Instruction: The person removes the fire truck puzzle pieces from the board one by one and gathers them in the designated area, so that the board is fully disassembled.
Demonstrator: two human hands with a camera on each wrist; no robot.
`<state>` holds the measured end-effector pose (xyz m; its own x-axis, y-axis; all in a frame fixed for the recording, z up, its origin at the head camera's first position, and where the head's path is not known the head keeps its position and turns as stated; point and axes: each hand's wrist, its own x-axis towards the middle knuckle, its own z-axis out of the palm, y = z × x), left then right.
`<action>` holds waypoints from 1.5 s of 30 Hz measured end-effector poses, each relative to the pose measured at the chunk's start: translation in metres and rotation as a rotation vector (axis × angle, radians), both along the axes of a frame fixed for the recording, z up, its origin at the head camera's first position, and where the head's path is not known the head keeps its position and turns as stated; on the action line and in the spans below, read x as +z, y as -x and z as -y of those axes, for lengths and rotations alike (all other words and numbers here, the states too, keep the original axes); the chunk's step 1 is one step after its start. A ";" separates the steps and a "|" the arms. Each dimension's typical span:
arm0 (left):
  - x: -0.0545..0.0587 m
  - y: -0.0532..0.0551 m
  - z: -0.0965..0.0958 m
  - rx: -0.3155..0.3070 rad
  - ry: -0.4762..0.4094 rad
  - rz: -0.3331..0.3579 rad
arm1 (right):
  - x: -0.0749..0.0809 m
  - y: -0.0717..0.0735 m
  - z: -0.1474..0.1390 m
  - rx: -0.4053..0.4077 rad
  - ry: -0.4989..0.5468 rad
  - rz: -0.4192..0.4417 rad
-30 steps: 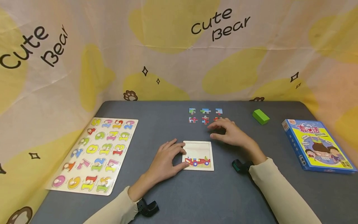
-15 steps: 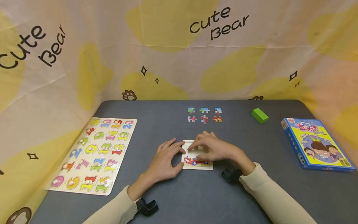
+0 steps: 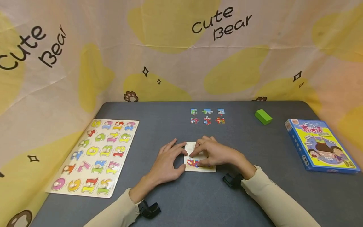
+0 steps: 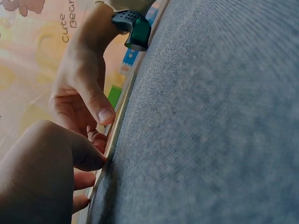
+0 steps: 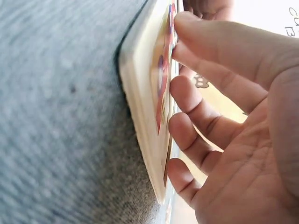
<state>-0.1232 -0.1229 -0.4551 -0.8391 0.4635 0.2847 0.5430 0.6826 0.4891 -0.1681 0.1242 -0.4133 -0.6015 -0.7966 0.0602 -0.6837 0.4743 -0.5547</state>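
Observation:
A small pale jigsaw board [image 3: 189,147] lies flat in front of me, with a red car picture [image 3: 193,163] along its lower part. My left hand [image 3: 167,162] rests at the board's left side, its thumb and fingertips touching the edge. From the other side my right hand [image 3: 216,152] reaches over the board. Its thumb touches the car picture, and its index fingertip is just above it. The right wrist view shows the other fingers [image 5: 187,130] loosely bent beside the board [image 5: 138,70]. No loose piece shows between the right fingertips. The hand hides much of the picture.
Several jigsaw pieces [image 3: 207,120] lie in two rows beyond the board. At the left is a number puzzle board [image 3: 109,145]. A green block [image 3: 263,117] and a blue and yellow game box [image 3: 323,146] are at the right. A patterned cloth hangs behind the table.
The right hand has moved left and nearer from beside the loose pieces to over the jigsaw board, then settled slightly lower. The left hand has stayed at the board's edge.

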 end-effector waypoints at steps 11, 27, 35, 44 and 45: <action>0.000 0.002 0.000 -0.002 -0.005 0.009 | -0.004 0.001 0.004 -0.051 0.043 0.044; 0.001 0.002 0.001 0.001 -0.017 0.002 | -0.002 -0.001 0.007 -0.075 0.065 0.078; 0.003 0.001 0.000 0.012 -0.005 0.038 | 0.000 -0.003 0.010 -0.077 0.041 0.097; 0.002 0.000 0.000 0.013 -0.004 0.053 | -0.005 -0.006 0.014 -0.066 0.025 0.046; 0.002 0.000 0.000 0.013 -0.004 0.052 | -0.006 -0.006 0.014 -0.067 0.025 0.043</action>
